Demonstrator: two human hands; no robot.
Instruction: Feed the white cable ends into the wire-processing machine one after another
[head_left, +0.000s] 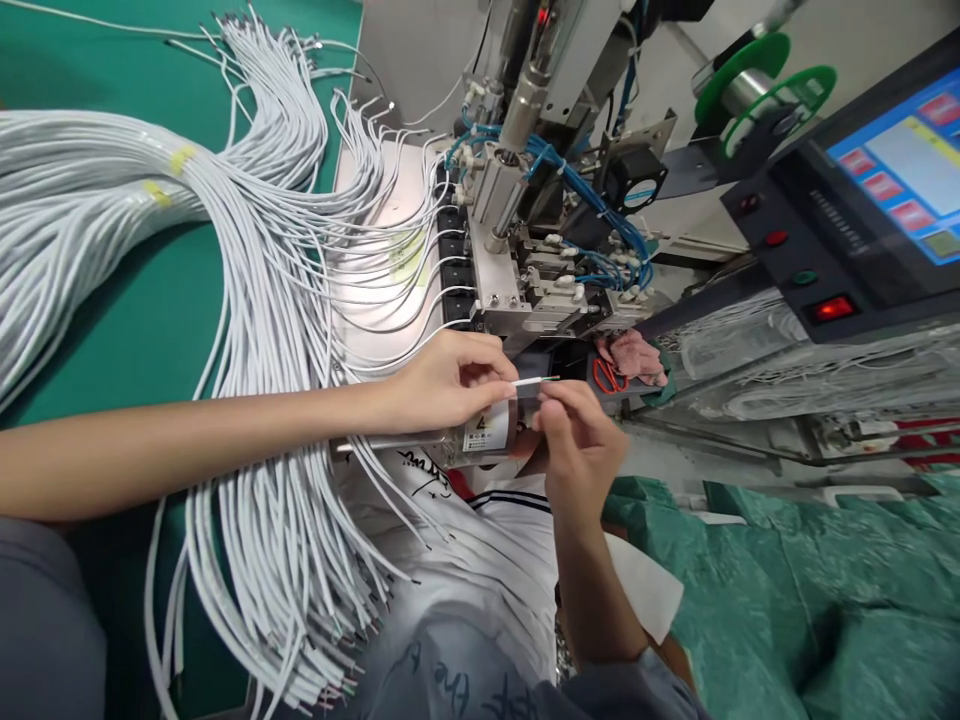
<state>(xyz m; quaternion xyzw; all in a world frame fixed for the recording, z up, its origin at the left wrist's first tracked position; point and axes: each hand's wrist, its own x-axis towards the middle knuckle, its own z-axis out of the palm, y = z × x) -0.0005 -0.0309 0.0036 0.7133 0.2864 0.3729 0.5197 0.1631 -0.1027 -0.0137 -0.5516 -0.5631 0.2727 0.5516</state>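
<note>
Between thumb and fingers, my left hand (461, 380) pinches a white cable (529, 382) close to its stripped end, where thin coloured wires show. My right hand (581, 440) is closed at the tip of those wires, thumb against the fingers. Under my left forearm lies a thick bundle of white cables (255, 380), their stripped ends hanging toward my lap. Just beyond my hands stands a machine (499, 290) with blue air hoses. Several white cables run into the row of black slots (454, 250) along its left side.
A control panel with a lit screen (907, 170) juts in at the right. Above it is a green wire spool (761, 90). Red-handled scissors (609, 376) and a pink cloth (636, 357) lie behind my right hand. Green sacking (795, 590) fills the lower right.
</note>
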